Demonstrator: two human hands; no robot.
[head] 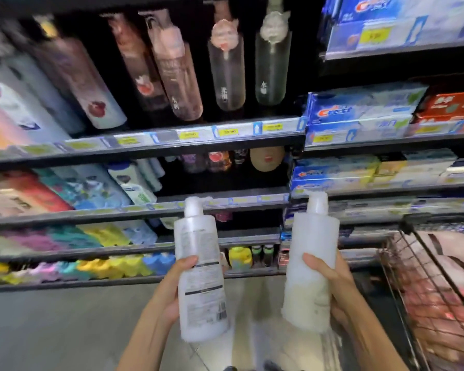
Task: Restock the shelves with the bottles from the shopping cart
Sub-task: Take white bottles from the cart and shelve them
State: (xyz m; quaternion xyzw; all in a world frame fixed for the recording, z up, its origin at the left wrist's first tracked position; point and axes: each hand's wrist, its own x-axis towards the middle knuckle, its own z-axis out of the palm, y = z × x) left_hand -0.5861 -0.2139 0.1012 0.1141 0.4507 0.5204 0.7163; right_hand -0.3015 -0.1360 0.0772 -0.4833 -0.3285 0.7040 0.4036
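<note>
Gripping left bottle [201, 274], right bottle [310, 266], fingers [315, 259] curled

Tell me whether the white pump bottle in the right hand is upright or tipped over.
Upright: the white pump bottle stands nearly vertical, pump head on top, base down, gripped around its middle by the right hand.

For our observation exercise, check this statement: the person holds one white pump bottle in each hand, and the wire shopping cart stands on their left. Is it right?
Not quite. The shopping cart stands on their right, as the head view shows. The rest holds: the left hand holds one white pump bottle, and the right hand holds another.
</note>
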